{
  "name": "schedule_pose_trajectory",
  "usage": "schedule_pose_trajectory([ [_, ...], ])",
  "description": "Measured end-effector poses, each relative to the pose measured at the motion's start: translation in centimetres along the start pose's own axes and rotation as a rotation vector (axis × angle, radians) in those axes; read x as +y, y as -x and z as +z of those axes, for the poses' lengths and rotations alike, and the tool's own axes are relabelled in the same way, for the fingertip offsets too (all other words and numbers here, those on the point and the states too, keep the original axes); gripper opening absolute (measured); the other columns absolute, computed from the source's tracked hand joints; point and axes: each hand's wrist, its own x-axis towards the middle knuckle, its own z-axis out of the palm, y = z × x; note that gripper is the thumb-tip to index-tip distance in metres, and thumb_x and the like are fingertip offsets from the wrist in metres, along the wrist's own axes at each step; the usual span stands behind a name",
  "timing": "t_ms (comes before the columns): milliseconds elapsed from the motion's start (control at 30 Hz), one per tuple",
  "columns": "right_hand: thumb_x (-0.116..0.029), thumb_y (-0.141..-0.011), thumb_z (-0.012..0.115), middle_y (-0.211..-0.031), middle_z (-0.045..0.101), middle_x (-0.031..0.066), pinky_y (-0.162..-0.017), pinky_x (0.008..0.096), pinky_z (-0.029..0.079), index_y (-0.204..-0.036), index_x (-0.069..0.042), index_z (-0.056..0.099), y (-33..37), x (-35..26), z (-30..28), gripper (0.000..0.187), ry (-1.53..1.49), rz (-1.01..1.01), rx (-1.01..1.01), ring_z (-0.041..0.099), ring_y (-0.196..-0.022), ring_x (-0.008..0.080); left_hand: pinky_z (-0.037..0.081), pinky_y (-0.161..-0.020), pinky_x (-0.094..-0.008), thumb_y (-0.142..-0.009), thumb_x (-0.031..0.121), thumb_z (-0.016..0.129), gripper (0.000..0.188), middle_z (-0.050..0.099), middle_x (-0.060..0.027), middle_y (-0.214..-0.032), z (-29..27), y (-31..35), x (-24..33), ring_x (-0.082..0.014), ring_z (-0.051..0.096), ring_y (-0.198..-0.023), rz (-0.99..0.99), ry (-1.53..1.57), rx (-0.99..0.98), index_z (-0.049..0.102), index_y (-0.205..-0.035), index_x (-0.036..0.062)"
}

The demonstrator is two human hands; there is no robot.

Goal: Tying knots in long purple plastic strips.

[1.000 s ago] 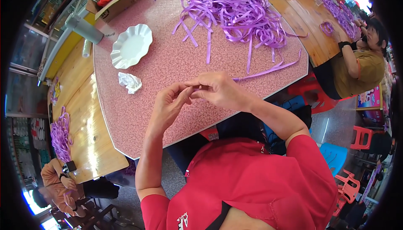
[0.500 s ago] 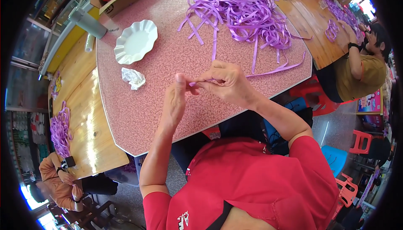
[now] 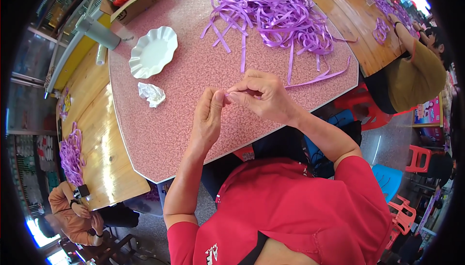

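Head view: the person in the red shirt has both hands raised just above the near part of the pink speckled table [image 3: 160,134]. The left hand [image 3: 207,115] has its fingers fairly straight, thumb and fingertips pressed against the fingertips of the right hand [image 3: 261,95], which is curled in a pinch. Between the meeting fingertips a small bit of purple ribbon [image 3: 226,93] shows, gripped by both hands.

Farther back, right of centre, a big loose pile of purple ribbon strips [image 3: 276,13] lies on the table, a few strands trailing towards the hands. To the far left sits a white scalloped dish [image 3: 153,52]; nothing shows in it. A crumpled white paper [image 3: 151,93] lies just nearer. A cardboard box [image 3: 131,3] at the far left edge holds something red.
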Motion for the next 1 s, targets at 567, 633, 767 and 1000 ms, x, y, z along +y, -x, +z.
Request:
schedule_pose_trajectory([
  [567,-0.012,-0.092,0.070,-0.076,0.060,-0.0060,-0.054,0.0179,0.038,-0.102,-0.003,0.070,-0.2,0.6,-1.6,0.014,-0.568,0.546,-0.012,0.050,-0.065,-0.0012,0.042,-0.085,-0.0262,-0.091,0.010,0.071,0.014,0.060,-0.0010,-0.100,-0.2,0.6,0.8,-0.0105,0.054,-0.092,-0.206,0.457,-0.023,0.060,-0.100,0.0076],
  [633,-0.013,-0.090,0.072,-0.077,0.063,-0.0037,-0.057,0.0181,0.040,-0.099,-0.002,0.071,-0.2,1.0,-1.8,0.013,-0.533,0.580,-0.029,0.052,-0.068,0.0001,0.043,-0.087,-0.0271,-0.090,0.007,0.072,0.013,0.062,-0.0027,-0.102,-0.2,0.7,0.6,-0.0119,0.056,-0.093,-0.208,0.539,-0.010,0.061,-0.098,0.0075],
  [767,-0.014,-0.091,0.073,-0.076,0.060,-0.0057,-0.055,0.0184,0.037,-0.096,-0.003,0.071,0.5,2.2,-1.0,0.013,-0.493,0.553,-0.048,0.049,-0.066,-0.0003,0.046,-0.089,-0.0287,-0.089,0.004,0.071,0.011,0.066,-0.0066,-0.101,0.3,1.0,0.6,-0.0138,0.059,-0.093,-0.227,0.778,0.024,0.063,-0.096,0.0048],
  [1000,-0.016,-0.093,0.071,-0.073,0.059,-0.0063,-0.054,0.0190,0.036,-0.096,-0.003,0.071,1.7,0.4,1.1,0.013,-0.431,0.418,0.022,0.047,-0.064,-0.0006,0.049,-0.087,-0.0333,-0.086,-0.002,0.071,0.011,0.069,-0.0092,-0.102,2.0,0.8,0.6,-0.0171,0.061,-0.094,-0.019,0.491,0.295,0.064,-0.094,0.0023],
])
